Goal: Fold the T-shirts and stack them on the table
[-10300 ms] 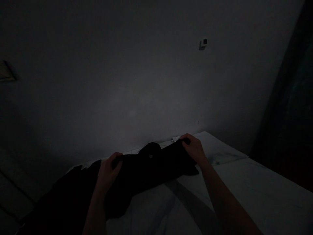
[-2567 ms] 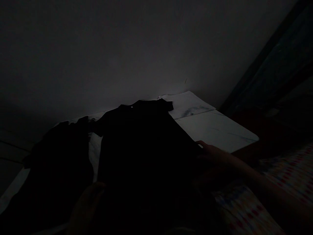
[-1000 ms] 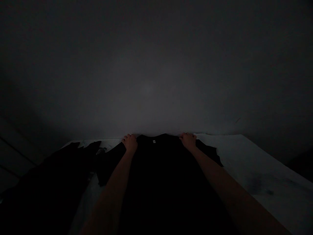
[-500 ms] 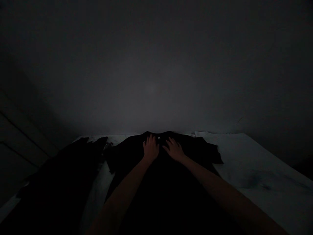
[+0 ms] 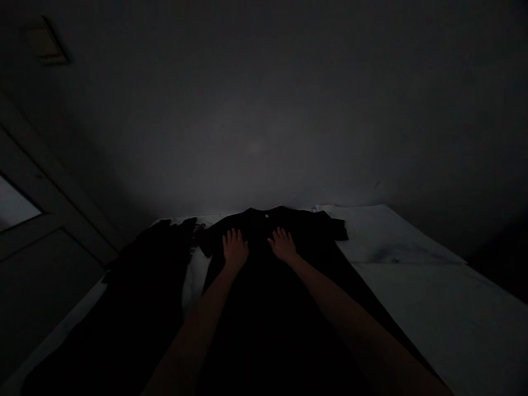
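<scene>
A black short-sleeved T-shirt (image 5: pixel 264 275) lies spread out flat, its neckline towards the wall and a small pale label (image 5: pixel 267 216) at the collar. My left hand (image 5: pixel 235 248) rests on the upper chest with fingers spread. Across from it, my right hand (image 5: pixel 282 244) lies on the cloth too, palm down and fingers apart. Nothing is gripped by either hand. The scene is very dark, so folds in the black fabric cannot be made out.
More black garments (image 5: pixel 136 297) lie to the left on the same white-covered table (image 5: pixel 416 297). A plain wall (image 5: pixel 256 110) rises behind the far edge. On the left stand a panelled door (image 5: pixel 53 220) and a framed object (image 5: pixel 45 44) on the wall.
Both hands have slid down from beside the collar label onto the chest and sit slightly farther apart. The view has shifted, showing more of the door at left.
</scene>
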Demonstrator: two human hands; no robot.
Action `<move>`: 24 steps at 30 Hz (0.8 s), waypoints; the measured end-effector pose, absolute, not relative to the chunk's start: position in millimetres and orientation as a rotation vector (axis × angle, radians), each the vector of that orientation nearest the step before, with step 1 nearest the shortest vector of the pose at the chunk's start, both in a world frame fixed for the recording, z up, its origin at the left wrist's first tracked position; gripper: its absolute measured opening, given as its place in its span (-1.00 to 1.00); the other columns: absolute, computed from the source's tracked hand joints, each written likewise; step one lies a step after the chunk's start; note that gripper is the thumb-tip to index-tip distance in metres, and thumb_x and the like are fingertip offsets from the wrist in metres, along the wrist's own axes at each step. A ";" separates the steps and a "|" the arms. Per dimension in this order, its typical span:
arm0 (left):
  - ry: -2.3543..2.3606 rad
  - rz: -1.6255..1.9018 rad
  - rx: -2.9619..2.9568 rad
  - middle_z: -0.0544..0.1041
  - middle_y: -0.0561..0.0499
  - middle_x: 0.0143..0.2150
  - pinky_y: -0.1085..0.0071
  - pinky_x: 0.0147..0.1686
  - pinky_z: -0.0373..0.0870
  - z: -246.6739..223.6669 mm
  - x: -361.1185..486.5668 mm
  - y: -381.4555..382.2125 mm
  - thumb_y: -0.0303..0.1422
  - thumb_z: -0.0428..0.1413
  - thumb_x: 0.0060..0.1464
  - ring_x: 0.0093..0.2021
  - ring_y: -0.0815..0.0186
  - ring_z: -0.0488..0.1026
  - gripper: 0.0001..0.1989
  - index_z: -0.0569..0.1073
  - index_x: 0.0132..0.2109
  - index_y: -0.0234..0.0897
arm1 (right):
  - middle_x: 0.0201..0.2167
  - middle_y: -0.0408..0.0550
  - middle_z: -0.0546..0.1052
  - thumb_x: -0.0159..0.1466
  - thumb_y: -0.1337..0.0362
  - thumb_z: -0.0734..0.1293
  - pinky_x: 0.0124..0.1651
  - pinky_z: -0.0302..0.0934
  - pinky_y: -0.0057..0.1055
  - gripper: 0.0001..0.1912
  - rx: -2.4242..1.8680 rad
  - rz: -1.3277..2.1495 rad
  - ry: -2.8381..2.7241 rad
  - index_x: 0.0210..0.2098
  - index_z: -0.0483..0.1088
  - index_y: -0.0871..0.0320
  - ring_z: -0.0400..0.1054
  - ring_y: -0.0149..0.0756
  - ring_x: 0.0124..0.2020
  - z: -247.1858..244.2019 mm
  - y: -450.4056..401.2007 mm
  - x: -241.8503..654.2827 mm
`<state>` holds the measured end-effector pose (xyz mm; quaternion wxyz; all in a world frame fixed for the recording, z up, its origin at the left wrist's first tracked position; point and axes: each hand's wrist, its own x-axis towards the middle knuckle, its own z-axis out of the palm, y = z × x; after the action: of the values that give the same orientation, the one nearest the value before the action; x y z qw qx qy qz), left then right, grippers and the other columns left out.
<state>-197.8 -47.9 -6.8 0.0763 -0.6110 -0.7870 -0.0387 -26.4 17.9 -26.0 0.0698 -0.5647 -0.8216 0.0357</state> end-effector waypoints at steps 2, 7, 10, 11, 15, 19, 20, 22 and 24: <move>-2.261 -0.144 -2.003 0.09 -0.17 0.44 0.04 0.34 -0.01 -18.4 -171.4 -64.0 -0.22 -0.22 0.36 0.42 0.03 0.02 -0.45 0.14 0.39 -0.29 | 0.42 0.16 0.02 0.45 0.05 -0.04 0.38 -0.21 -0.02 -0.38 -1.644 0.139 -2.485 0.38 0.08 0.24 -0.11 -0.03 0.42 -35.4 -8.6 -42.4; -2.236 -0.059 -2.037 0.07 -0.12 0.44 0.00 0.31 0.05 -22.1 -204.1 -103.9 -0.17 -0.20 0.36 0.41 0.00 0.05 -0.47 0.09 0.41 -0.12 | 0.43 0.01 0.02 0.44 -0.03 -0.02 0.38 -0.21 -0.03 -0.40 -1.656 0.106 -2.426 0.39 0.07 0.03 -0.11 -0.03 0.42 -44.9 -35.5 27.4; -2.206 0.045 -2.075 0.06 -0.16 0.44 0.03 0.31 0.07 -11.4 -243.7 -122.4 -0.25 -0.22 0.37 0.41 0.03 0.06 -0.48 0.08 0.42 -0.18 | 0.41 0.03 0.08 0.45 -0.01 -0.01 0.37 -0.14 -0.08 -0.40 -1.787 0.054 -2.336 0.37 0.12 0.08 -0.04 -0.05 0.40 -41.9 -39.9 99.8; -2.191 0.068 -2.084 0.07 -0.15 0.44 0.05 0.31 0.06 -7.6 -250.8 -127.6 -0.28 -0.22 0.37 0.41 0.05 0.07 -0.48 0.08 0.41 -0.19 | 0.40 0.05 0.11 0.45 0.02 -0.02 0.36 -0.12 -0.11 -0.41 -1.816 0.043 -2.311 0.36 0.14 0.12 -0.01 -0.08 0.39 -40.6 -42.4 118.4; -2.247 0.083 -1.951 0.20 -0.27 0.38 -0.01 0.31 0.02 2.9 -231.8 -141.7 -0.36 -0.21 0.34 0.38 -0.04 0.12 -0.49 0.21 0.36 -0.34 | 0.37 0.22 0.15 0.47 0.10 -0.07 0.37 -0.16 -0.05 -0.39 -1.933 0.003 -2.184 0.33 0.17 0.32 -0.01 -0.04 0.39 -38.1 -63.0 137.1; -2.234 0.026 -1.977 0.17 -0.33 0.38 -0.09 0.31 0.00 -0.4 -151.8 -154.1 -0.32 -0.16 0.31 0.38 -0.12 0.09 -0.46 0.22 0.35 -0.44 | 0.40 0.29 0.05 0.45 0.05 -0.03 0.35 -0.23 0.12 -0.36 -1.948 -0.025 -2.149 0.36 0.11 0.33 -0.12 0.12 0.42 -39.0 -100.9 84.2; -2.191 -0.016 -2.065 0.12 -0.26 0.42 -0.06 0.32 0.00 -3.3 -130.9 -159.8 -0.29 -0.16 0.32 0.40 -0.07 0.05 -0.45 0.17 0.38 -0.37 | 0.41 0.22 0.03 0.45 0.05 -0.02 0.37 -0.24 0.11 -0.38 -1.859 0.001 -2.236 0.37 0.10 0.26 -0.14 0.07 0.42 -38.8 -111.7 70.1; -2.116 -0.084 -2.242 0.03 -0.12 0.46 -0.06 0.34 -0.02 -9.7 -100.1 -175.0 -0.24 -0.21 0.35 0.43 0.02 -0.02 -0.45 0.07 0.42 -0.21 | 0.43 0.06 -0.01 0.45 0.06 -0.02 0.39 -0.24 0.05 -0.41 -1.628 0.093 -2.445 0.40 0.05 0.11 -0.16 -0.05 0.44 -37.5 -132.4 53.5; -2.098 -0.080 -2.321 -0.03 -0.04 0.47 -0.13 0.34 -0.05 -15.0 -91.9 -193.6 -0.17 -0.25 0.36 0.45 0.03 -0.07 -0.46 0.03 0.43 -0.08 | 0.44 -0.05 -0.03 0.45 0.04 -0.03 0.40 -0.22 0.01 -0.43 -1.502 0.164 -2.555 0.41 0.01 0.01 -0.16 -0.13 0.44 -35.7 -150.0 60.1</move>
<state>-91.9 -193.6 -15.0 0.0059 -0.7417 -0.6702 -0.0257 60.1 -150.0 -35.7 0.0866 -0.5042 -0.8575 0.0552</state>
